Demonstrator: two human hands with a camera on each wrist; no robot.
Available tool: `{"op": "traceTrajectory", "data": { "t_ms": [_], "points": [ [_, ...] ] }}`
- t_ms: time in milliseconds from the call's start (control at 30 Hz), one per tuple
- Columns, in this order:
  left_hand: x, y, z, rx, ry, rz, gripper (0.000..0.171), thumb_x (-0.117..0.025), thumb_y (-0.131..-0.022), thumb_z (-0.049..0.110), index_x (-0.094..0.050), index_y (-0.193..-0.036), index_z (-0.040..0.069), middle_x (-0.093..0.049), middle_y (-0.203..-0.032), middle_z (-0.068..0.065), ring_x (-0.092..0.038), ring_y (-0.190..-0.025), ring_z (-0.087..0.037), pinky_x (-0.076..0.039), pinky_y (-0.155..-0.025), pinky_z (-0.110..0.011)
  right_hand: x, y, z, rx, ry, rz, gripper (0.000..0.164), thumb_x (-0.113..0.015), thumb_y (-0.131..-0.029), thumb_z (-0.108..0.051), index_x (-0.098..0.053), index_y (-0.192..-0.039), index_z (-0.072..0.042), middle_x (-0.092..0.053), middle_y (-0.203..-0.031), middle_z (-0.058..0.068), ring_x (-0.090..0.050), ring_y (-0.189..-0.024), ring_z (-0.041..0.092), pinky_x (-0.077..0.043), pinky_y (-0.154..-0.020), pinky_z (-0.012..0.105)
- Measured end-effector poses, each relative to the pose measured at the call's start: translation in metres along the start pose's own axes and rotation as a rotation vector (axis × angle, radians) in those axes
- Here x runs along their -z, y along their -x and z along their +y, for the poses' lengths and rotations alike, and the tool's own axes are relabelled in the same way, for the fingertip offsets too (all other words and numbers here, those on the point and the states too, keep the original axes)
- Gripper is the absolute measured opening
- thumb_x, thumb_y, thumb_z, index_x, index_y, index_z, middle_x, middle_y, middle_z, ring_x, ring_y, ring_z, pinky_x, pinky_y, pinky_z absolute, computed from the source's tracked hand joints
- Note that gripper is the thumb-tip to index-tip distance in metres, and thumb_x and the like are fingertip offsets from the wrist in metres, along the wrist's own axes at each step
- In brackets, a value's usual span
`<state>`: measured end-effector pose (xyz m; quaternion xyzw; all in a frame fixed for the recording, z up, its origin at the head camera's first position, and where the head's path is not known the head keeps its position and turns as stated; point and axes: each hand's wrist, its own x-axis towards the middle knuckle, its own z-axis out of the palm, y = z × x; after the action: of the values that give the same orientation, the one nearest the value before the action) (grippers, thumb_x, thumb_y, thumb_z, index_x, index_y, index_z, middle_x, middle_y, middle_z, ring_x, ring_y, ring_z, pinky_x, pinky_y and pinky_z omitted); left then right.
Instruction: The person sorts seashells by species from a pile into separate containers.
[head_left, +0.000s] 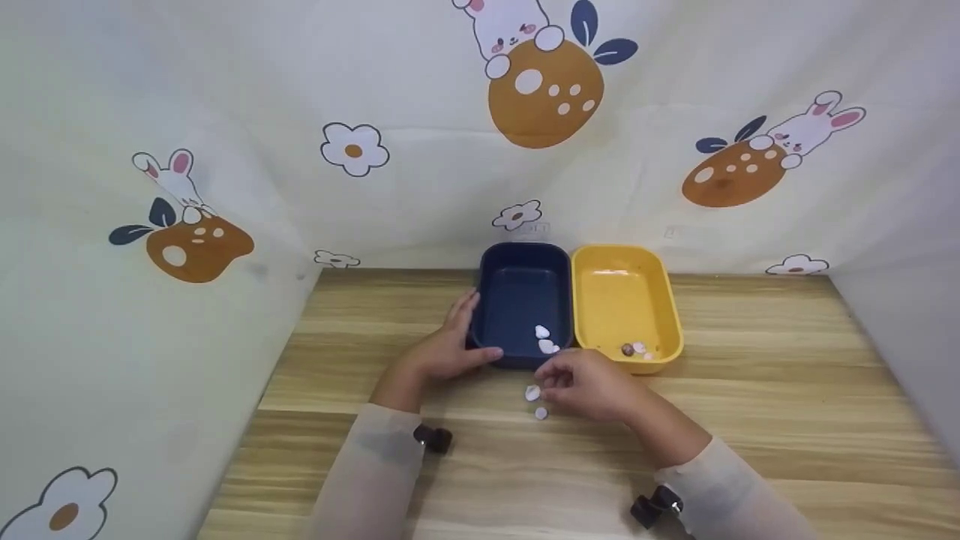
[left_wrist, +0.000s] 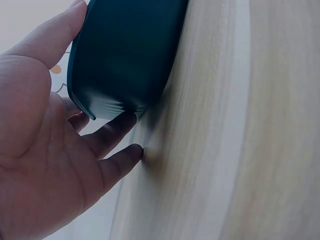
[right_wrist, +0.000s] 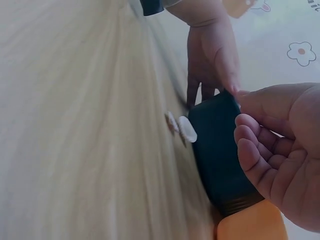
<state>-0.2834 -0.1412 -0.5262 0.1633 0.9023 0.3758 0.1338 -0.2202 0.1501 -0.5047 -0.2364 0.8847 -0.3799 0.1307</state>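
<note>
My left hand [head_left: 448, 346] braces the near left corner of a dark blue rectangular box [head_left: 486, 300], thumb at the near rim and fingers spread along the left wall. In the left wrist view the fingers are mostly extended against the box. White shells [head_left: 542, 331] lie inside at its near right. Over the box's near right corner hovers my right hand [head_left: 592, 386], fingers curled and thumb close to the index finger; I cannot tell whether something is pinched there. Just by its fingertips a white shell [head_left: 532, 393] rests on the table, a smaller white shell [head_left: 541, 413] nearer me.
A yellow box [head_left: 670, 300] stands right against the blue one, with a brown shell [head_left: 628, 349] and small pale shells [head_left: 639, 347] at its near end. The wood-grain table [head_left: 780, 375] meets a printed cloth wall [head_left: 420, 202] behind the boxes.
</note>
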Motion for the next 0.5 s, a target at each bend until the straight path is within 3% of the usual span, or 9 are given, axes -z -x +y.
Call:
{"op": "traceTrajectory", "data": {
  "t_ms": [167,500],
  "points": [
    [0.000,0.000,0.001,0.004,-0.001,-0.002,0.112,-0.075,-0.095,0.056,-0.002,-0.174,0.027,0.003,-0.183,-0.003,-0.029,-0.162,-0.041,-0.032,-0.130,-0.059,-0.004,0.001,0.003,-0.002,-0.014,-0.039,0.019,-0.084,-0.092,-0.016,-0.081,-0.110,-0.012,-0.077,-0.091,-0.011,-0.070,-0.084,0.008,-0.059,-0.075,0.023],
    [0.001,-0.002,-0.002,-0.019,0.015,-0.005,0.113,-0.077,-0.095,0.055,-0.003,-0.174,0.021,0.002,-0.183,-0.006,-0.022,-0.166,-0.038,-0.026,-0.133,-0.058,-0.015,-0.001,0.013,0.027,0.032,-0.074,0.017,-0.087,-0.088,-0.019,-0.084,-0.105,-0.018,-0.076,-0.086,-0.013,-0.067,-0.080,0.005,-0.057,-0.072,0.023]
  ]
}}
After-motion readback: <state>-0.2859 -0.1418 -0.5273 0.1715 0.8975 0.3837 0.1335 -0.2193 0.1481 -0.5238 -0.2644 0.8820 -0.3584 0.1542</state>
